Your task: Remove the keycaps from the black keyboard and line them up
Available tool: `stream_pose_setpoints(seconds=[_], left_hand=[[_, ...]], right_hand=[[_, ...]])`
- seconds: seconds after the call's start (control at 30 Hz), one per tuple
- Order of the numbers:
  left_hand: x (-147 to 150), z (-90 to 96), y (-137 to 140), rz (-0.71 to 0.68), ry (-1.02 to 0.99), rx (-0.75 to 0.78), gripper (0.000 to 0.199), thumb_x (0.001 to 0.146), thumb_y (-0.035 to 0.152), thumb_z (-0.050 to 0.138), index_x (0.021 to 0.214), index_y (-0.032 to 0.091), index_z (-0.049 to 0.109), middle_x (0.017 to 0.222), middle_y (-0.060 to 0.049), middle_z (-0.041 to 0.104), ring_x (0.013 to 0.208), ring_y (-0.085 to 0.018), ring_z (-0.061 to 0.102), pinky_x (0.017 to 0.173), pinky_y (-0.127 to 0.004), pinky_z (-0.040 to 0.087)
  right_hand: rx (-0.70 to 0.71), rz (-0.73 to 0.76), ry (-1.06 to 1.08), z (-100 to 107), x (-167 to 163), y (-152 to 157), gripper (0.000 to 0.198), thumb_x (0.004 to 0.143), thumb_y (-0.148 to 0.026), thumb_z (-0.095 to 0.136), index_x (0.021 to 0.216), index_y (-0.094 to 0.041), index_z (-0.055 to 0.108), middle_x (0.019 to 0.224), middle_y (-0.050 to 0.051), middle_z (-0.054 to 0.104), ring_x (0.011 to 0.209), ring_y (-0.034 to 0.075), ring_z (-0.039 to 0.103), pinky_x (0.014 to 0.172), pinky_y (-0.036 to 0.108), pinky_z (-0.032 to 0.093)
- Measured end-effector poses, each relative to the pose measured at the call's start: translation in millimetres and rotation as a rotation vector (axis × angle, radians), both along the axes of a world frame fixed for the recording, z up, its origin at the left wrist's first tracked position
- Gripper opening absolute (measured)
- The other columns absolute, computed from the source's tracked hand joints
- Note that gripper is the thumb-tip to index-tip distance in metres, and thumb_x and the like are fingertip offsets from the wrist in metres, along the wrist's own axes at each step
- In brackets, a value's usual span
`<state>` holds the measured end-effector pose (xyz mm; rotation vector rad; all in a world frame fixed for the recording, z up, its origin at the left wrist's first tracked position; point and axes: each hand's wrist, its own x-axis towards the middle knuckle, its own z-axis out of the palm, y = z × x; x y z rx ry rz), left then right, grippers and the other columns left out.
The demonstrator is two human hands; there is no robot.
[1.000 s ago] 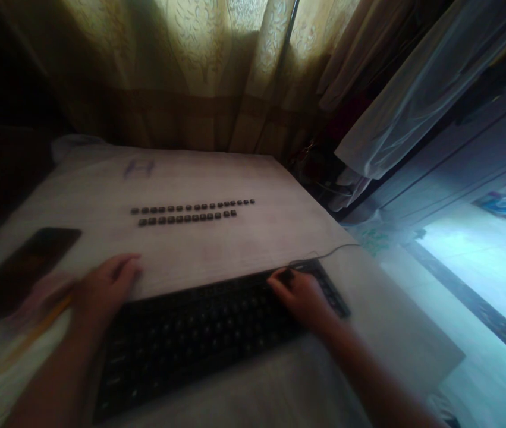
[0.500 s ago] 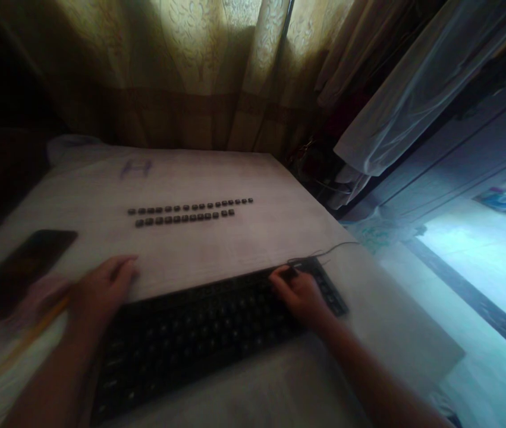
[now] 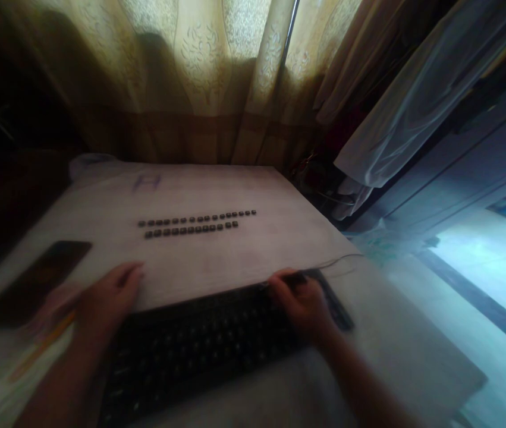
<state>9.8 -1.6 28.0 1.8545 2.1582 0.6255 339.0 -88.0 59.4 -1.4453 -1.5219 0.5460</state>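
Observation:
A black keyboard [image 3: 203, 339] lies slantwise on the table in front of me. Over its upper right part, my right hand [image 3: 299, 300] is closed in a pinch. Something small and dark shows between the fingers, with a pale glint near the fingertips; blur hides what it is. Beside the keyboard's upper left corner rests my left hand [image 3: 112, 297], its thumb and forefinger loosely extended with a gap between them and nothing visible in it. Beyond the hands, small dark keycaps stand in two lines, a far row [image 3: 199, 219] and a near row [image 3: 190, 230].
A dark phone-like slab [image 3: 34, 282] lies at the left, near a yellow-orange stick [image 3: 45, 345] beside my left wrist. A thin cable [image 3: 337, 260] runs off behind the keyboard. The white table [image 3: 217, 184] ends at a curtain [image 3: 199, 77]; hanging white cloth [image 3: 382, 137] is at the right.
The whole view has tilted up slightly, so the table and keycap rows sit lower and a little further right. The right hand stays over the keyboard's upper right, the left by its corner.

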Motion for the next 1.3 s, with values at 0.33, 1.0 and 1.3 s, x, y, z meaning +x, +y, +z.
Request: stream_pose_setpoints(seconds=[0.33,1.0,1.3], left_hand=[[109,35.7,-68,-0.513,-0.368,-0.068,0.036,0.08,0.04,0.057,0.113,0.026,0.063,0.096,-0.002,0.074,0.083,-0.02,0.069,0.077,-0.032,0.053],[112,33.6,-66,-0.439,-0.601,-0.209,0.029,0.082,0.041,0.051,0.098,0.023,0.069,0.091,-0.002,0.075,0.085,-0.022,0.069,0.077,-0.032,0.05],[113,35.5,-64,-0.461,-0.882,-0.399,0.033,0.079,0.041,0.054,0.099,0.019,0.068,0.085,-0.003,0.071,0.079,-0.02,0.064,0.072,-0.03,0.048]], right_hand=[[0.124,0.089,-0.032,-9,-34,6,0.016,0.089,-0.025,0.053,0.078,-0.019,0.062,0.062,-0.001,0.065,0.057,0.014,0.063,0.055,0.022,0.049],[0.106,-0.031,0.068,-6,-28,11,0.014,0.089,-0.024,0.053,0.095,-0.021,0.065,0.061,-0.002,0.068,0.051,0.013,0.065,0.052,0.022,0.052],[0.188,0.296,-0.035,-10,-30,8,0.014,0.077,-0.014,0.064,0.083,-0.023,0.056,0.099,0.005,0.072,0.089,0.018,0.068,0.077,0.031,0.053]])
